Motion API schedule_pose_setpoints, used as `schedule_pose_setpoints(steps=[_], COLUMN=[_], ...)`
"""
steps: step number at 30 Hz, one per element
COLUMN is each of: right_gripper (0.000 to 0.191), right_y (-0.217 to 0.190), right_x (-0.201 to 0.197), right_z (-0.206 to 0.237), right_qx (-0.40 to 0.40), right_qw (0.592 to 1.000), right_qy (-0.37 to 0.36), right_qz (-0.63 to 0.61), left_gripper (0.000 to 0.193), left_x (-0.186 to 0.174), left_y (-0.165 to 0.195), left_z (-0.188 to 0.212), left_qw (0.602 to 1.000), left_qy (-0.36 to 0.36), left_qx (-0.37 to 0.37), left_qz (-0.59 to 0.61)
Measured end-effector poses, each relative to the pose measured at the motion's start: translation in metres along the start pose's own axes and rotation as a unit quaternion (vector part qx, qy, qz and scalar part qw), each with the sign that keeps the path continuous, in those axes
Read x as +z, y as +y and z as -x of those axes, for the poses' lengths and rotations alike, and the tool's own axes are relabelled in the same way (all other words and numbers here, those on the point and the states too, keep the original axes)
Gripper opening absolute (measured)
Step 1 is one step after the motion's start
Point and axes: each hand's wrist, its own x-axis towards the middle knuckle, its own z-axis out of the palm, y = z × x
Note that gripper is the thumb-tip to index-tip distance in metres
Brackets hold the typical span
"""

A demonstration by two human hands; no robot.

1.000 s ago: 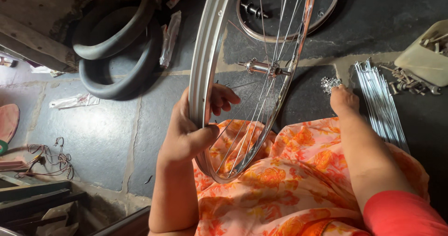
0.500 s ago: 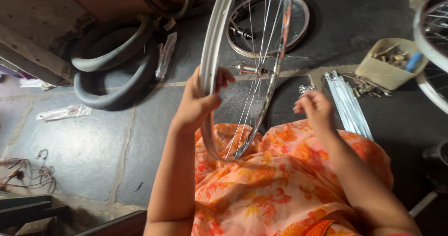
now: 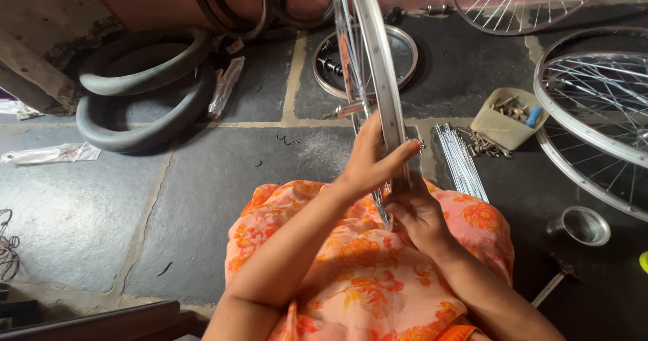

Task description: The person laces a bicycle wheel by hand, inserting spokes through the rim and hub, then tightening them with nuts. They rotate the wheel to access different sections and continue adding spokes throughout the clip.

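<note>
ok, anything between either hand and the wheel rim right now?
Nothing visible. The left hand already grips the wheel rim from its left side, and the right hand touches its lower edge over the lap. The loose spokes lie apart on the floor.

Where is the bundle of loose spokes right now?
In the head view the bundle of loose spokes lies on the dark floor, right of the wheel rim in the person's hands, just left of the beige tray of small parts.
</note>
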Motion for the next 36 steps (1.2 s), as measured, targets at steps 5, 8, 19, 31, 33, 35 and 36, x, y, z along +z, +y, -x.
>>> schedule_pose_setpoints(steps=[5,8,19,31,33,35,36], right_gripper=[0.006,0.006,0.008,0.008,0.007,0.008,0.010], right_y=[0.010,0.006,0.011,0.009,-0.003,-0.021,-0.032], right_x=[0.004,0.010,0.003,-0.016,-0.020,-0.024,-0.028], right_z=[0.019,0.015,0.021,0.027,0.017,0.010,0.004], right_qx=[-0.020,-0.039,-0.035,-0.025,-0.037,-0.044,-0.048], right_qw=[0.996,0.997,0.999,0.999,0.999,0.995,0.990], right_qy=[0.020,0.024,0.020,0.033,0.035,0.075,0.113], right_qz=[0.082,0.060,0.021,-0.025,0.008,0.048,0.072], left_gripper=[0.031,0.022,0.020,0.018,0.018,0.018,0.018], left_x=[-0.052,-0.056,-0.029,-0.013,-0.012,-0.010,-0.007], left_y=[-0.018,-0.047,-0.096,-0.066,-0.069,-0.073,-0.076], left_z=[0.005,-0.001,-0.011,-0.007,-0.008,-0.006,-0.006], left_qw=[0.945,0.953,0.948,0.909,0.917,0.916,0.911], left_qy=[-0.179,-0.148,-0.124,-0.113,-0.102,-0.081,-0.067], left_qx=[-0.083,-0.065,-0.068,-0.091,-0.086,-0.089,-0.092], left_qz=[0.259,0.257,0.285,0.391,0.376,0.383,0.397])
